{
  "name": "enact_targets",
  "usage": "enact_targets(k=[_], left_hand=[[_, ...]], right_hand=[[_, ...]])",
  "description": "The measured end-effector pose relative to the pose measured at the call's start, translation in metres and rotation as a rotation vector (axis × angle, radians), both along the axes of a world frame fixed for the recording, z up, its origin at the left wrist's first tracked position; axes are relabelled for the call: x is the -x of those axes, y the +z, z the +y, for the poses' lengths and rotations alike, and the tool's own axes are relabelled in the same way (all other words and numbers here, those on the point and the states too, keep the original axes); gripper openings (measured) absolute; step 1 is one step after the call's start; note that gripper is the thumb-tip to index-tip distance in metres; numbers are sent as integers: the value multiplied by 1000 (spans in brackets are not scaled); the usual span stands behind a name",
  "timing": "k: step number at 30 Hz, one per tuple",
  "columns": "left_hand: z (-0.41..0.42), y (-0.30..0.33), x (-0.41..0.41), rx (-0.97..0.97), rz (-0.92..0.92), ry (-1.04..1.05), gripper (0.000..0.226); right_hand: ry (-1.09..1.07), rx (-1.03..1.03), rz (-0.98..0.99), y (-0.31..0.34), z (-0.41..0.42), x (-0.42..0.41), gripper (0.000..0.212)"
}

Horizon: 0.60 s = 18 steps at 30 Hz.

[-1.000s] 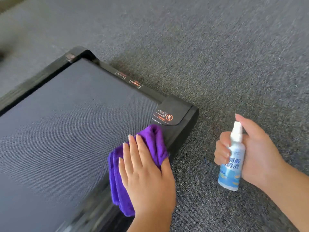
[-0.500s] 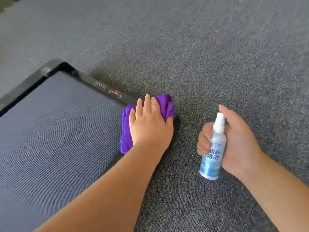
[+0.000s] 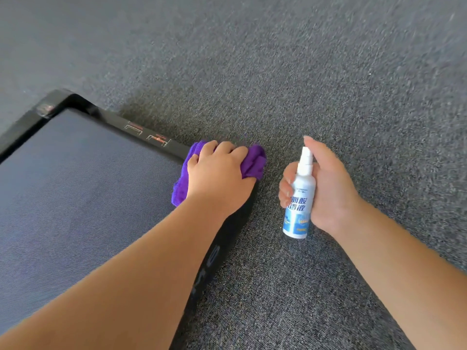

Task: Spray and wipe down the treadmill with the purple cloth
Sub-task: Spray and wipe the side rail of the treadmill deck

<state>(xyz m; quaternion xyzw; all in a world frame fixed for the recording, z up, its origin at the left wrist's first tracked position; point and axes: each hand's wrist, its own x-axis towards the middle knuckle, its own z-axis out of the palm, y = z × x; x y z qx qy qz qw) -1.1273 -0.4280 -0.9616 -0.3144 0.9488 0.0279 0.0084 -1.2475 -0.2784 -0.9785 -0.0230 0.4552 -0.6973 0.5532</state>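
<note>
A flat black treadmill (image 3: 141, 127) with a grey belt (image 3: 75, 193) lies on the carpet at the left. My left hand (image 3: 219, 173) grips the bunched purple cloth (image 3: 254, 160) with curled fingers and presses it on the treadmill's far right corner. The cloth hides that corner. My right hand (image 3: 328, 190) holds a small white and blue spray bottle (image 3: 299, 195) upright above the carpet, just right of the treadmill, with a finger near the nozzle.
Dark grey carpet (image 3: 328, 72) covers the floor all round the treadmill. The treadmill's black right side rail (image 3: 214, 258) runs toward me under my left forearm.
My left hand has slid the cloth from the belt's edge up onto the far right corner and its fingers have curled round it. The bottle stays in my right hand.
</note>
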Motion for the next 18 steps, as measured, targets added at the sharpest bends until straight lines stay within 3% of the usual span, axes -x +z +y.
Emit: enact_targets(k=[6,14,18], left_hand=[[13,-5,-59,37,74,-127,74],[56,4,-174,74,-7,-309,78],[66,2,-228,184,-40,-480,78]], right_hand=[[5,9,23,4,4,-6,63],[-30,-22,13,10,14,-19,62],[-69,-18,-19,11,14,-28,56]])
